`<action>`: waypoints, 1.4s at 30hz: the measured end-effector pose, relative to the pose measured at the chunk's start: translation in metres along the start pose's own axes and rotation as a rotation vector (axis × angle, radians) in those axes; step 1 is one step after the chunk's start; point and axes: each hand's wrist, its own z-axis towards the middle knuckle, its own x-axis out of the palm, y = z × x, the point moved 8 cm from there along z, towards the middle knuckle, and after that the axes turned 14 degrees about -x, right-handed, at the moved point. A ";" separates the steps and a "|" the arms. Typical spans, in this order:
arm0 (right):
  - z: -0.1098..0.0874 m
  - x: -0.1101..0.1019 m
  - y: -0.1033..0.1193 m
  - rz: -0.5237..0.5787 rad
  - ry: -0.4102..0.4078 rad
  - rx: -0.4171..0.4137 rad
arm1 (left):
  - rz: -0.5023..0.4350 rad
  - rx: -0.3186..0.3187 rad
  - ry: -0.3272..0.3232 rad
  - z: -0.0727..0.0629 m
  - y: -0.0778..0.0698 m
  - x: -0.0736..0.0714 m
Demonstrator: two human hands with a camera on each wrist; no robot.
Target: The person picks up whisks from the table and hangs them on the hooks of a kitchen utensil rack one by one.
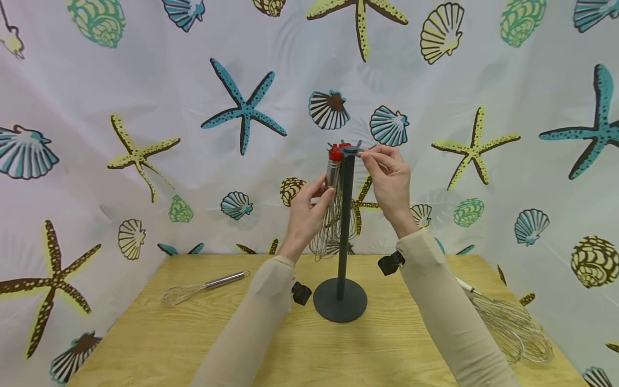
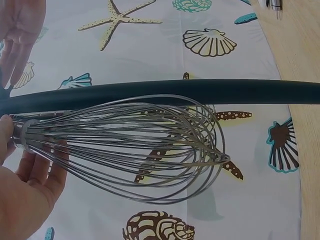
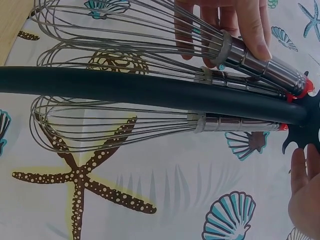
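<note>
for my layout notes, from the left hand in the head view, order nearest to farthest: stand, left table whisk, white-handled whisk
From the left hand:
1. stand, just to its right
2. left table whisk, lower left
3. white-handled whisk, far right

Red-ended whisks (image 3: pixel 280 72) at dark stand (image 1: pixel 345 231)
</note>
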 end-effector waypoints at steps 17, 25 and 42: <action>0.002 0.001 0.000 0.000 -0.001 0.008 | -0.017 0.038 0.007 -0.002 -0.001 0.001; 0.000 0.000 -0.001 0.010 -0.010 0.025 | -0.005 0.030 0.025 -0.005 0.007 -0.002; 0.000 0.000 0.003 0.004 -0.030 -0.019 | 0.016 0.024 0.045 -0.006 0.008 -0.001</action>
